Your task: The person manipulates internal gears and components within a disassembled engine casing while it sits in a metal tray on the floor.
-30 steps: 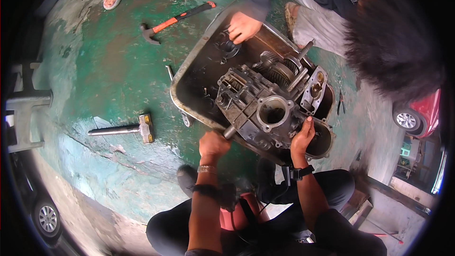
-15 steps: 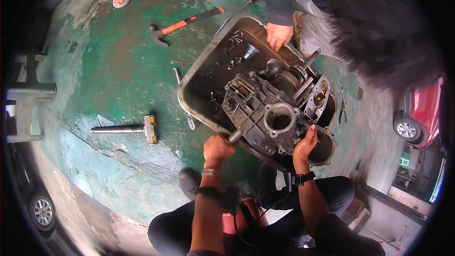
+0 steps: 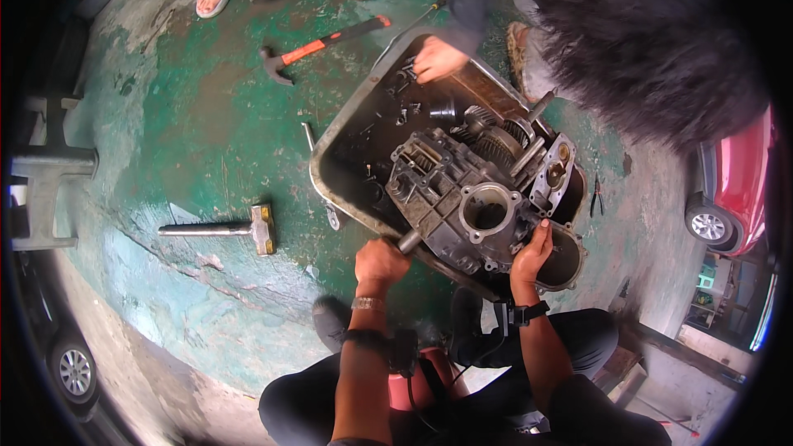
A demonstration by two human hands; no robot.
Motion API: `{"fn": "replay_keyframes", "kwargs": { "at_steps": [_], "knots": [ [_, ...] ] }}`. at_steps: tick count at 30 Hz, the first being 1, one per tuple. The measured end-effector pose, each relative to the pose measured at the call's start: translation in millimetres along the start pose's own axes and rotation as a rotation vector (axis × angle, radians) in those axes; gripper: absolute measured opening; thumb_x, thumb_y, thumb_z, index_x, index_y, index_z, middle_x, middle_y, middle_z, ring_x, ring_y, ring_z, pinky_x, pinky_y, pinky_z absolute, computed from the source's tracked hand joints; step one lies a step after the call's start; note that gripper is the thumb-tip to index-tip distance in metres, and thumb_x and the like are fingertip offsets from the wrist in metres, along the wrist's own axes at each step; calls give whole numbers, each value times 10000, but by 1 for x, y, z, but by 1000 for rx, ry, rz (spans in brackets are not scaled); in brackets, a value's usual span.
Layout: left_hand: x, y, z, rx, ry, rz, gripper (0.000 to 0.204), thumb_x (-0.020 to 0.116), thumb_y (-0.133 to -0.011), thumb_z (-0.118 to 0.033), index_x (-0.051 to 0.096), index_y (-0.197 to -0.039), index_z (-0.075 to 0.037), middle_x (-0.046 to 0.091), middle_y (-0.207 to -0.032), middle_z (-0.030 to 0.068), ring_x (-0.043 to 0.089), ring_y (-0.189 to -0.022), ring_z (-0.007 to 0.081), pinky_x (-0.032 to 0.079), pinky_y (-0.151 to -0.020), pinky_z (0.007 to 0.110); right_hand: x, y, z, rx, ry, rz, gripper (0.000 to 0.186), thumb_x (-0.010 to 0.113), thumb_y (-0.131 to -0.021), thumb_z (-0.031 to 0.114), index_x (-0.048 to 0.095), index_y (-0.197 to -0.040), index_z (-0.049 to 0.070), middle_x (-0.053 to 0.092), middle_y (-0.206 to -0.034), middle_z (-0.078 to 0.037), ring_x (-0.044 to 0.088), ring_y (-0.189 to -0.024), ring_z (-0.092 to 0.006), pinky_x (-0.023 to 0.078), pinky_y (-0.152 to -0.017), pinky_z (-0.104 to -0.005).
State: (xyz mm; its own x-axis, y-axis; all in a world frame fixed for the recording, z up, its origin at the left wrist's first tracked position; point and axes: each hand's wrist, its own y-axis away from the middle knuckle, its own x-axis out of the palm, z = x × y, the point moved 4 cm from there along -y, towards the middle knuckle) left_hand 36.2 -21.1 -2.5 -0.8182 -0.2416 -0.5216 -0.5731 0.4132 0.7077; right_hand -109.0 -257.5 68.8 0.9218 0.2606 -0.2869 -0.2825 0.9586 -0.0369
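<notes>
1. In the dark, round-cornered metal tray [image 3: 351, 147], toward its near right corner, sits a grey cast-metal gear housing with a round flanged mouth [image 3: 442, 205].
2. The left hand [image 3: 382, 263] is wrapped around a grey cylindrical metal shaft [image 3: 410, 240] by the near edge; the right hand [image 3: 531, 257] cups the housing's side, fingers partly hidden, can't tell how tight.
3. Looks heavy, rigid, maybe greasy; I'd hold it low, 2 hands.

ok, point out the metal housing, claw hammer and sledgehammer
Metal housing [image 3: 447, 189], head view: casing wall.
Claw hammer [image 3: 312, 48], head view: orange handle section.
Sledgehammer [image 3: 218, 230], head view: handle shaft, toward its head.
</notes>
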Motion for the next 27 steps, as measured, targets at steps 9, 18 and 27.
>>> {"fn": "replay_keyframes", "kwargs": {
  "at_steps": [9,18,27],
  "knots": [
    [1,-1,5,-11,47,-27,429,643,-717,-435,700,-905,-54,660,-910,225,636,-899,375,512,-814,430,3,1,2,-22,13,7,402,425,-986,309,530,-897,-69,490,-759,-37,413,-718,-131,377,-678,-268],
    [0,0,4,-12,38,-17,411,643,-716,-418,701,-919,-66,659,-922,225,635,-903,373,510,-817,427,1,2,-2,-3,5,9,421,426,-986,322,541,-947,-81,555,-844,-73,469,-779,-153,408,-746,-278],
    [-4,2,0,-15,39,2,405,648,-715,-403,698,-934,-67,659,-936,220,633,-912,370,509,-822,424,0,1,0,-12,69,4,423,427,-984,323,539,-924,-80,550,-824,-82,465,-762,-162,407,-727,-285]
  ]
}}
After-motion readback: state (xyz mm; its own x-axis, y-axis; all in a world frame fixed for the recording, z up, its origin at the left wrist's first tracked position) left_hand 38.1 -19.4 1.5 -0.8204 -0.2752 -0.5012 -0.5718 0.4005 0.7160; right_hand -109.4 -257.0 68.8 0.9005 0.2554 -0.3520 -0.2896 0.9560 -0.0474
